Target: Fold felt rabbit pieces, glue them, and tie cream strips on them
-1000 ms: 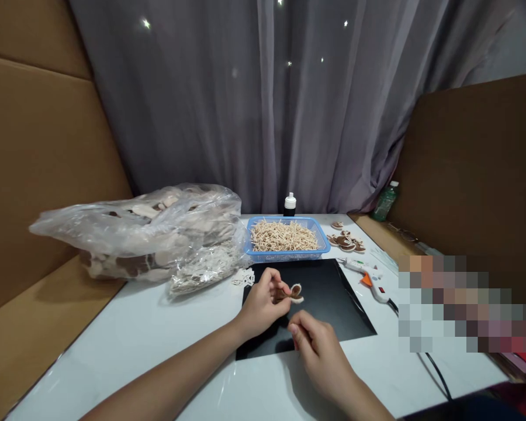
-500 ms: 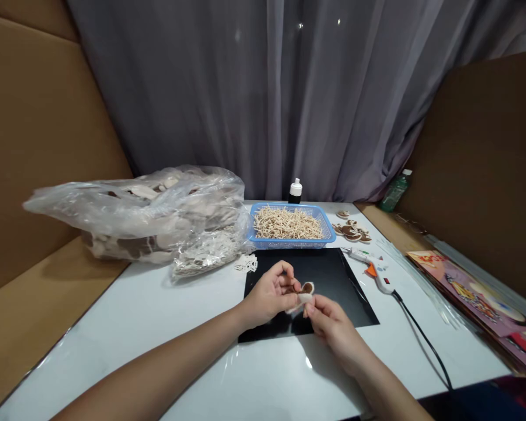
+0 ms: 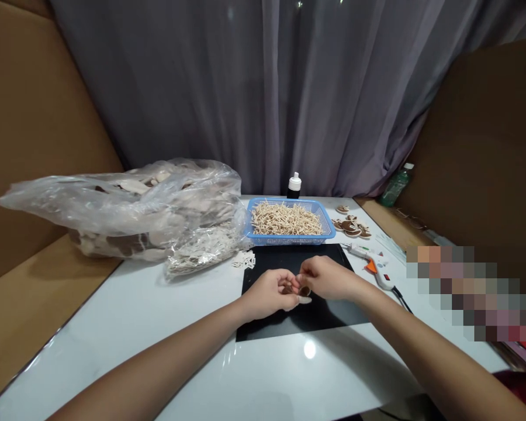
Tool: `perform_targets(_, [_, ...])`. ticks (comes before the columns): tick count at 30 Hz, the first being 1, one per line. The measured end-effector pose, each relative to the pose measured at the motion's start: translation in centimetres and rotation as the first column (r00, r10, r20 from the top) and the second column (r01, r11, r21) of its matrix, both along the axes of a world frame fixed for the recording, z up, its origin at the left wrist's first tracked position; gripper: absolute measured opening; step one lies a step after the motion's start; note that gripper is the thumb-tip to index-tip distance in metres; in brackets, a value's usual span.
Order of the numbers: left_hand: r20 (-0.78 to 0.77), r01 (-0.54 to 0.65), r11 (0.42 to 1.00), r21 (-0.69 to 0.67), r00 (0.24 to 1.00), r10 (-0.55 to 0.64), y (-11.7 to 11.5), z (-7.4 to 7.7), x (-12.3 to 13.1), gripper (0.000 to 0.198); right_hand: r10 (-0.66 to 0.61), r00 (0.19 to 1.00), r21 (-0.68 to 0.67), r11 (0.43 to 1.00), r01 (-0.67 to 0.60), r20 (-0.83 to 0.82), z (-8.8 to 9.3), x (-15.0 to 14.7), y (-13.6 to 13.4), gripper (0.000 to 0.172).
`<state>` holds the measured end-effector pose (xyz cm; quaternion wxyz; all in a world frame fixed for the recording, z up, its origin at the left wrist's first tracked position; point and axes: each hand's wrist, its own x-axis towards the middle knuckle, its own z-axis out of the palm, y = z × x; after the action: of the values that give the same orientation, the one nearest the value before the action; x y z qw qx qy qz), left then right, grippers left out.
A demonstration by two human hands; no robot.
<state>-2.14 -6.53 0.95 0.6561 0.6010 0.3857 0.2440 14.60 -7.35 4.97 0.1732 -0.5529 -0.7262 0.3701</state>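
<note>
My left hand [image 3: 272,294] is closed around a small brown piece with a white edge [image 3: 305,300], which looks like felt or wood. From the far right, my right hand [image 3: 326,277] pinches at the upper side of this piece, its fingertips meeting those of the left. Both hands are over a black sheet [image 3: 267,324] on the white table. Fingers hide much of the piece. To the right lies a white glue gun [image 3: 381,271] with an orange trigger. Behind it is a pile of similar brown-and-white pieces [image 3: 350,227].
A blue basket [image 3: 289,240] of short pale sticks stands beyond the sheet. Clear plastic bags [image 3: 158,216] of pieces fill the left, with small white cutouts [image 3: 244,259] beside them. A white-capped bottle [image 3: 294,186] and a green bottle [image 3: 397,186] stand farther back.
My right hand has moved from the near side of the piece up to its far side, with the forearm swinging across. My left hand keeps its hold. The view has shifted slightly.
</note>
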Motion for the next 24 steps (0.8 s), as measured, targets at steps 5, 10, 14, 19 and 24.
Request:
perform_targets(5, [0.013,-0.016,1.0,0.015,1.0,0.016,0.2,-0.3,0.0,0.017,-0.058,0.858,0.411,0.893,-0.184,0.51,-0.9,-2.0,-3.6,0.019])
perform_targets(10, [0.059,-0.106,0.994,-0.03,0.992,0.108,0.2,-0.4,0.1,0.015,-0.196,0.882,0.642,0.753,-0.144,0.428,-4.3,-2.1,-6.3,0.02])
perform_targets(14, [0.163,-0.161,0.975,-0.154,0.969,0.186,0.2,-0.5,0.3,0.016,-0.116,0.992,0.513,0.855,0.073,0.05,-5.9,-1.7,-6.5,0.018])
perform_targets(19, [0.217,-0.086,0.97,-0.228,0.966,0.137,0.3,-0.1,0.1,0.017,-0.184,0.908,-0.205,0.972,0.112,-0.377,-5.6,-1.0,-2.9,0.016])
perform_targets(24, [0.141,-0.07,0.976,-0.208,0.985,0.101,0.5,-0.2,0.1,0.015,-0.089,0.959,-0.142,0.988,0.052,-0.269,-2.4,-0.6,0.5,0.014])
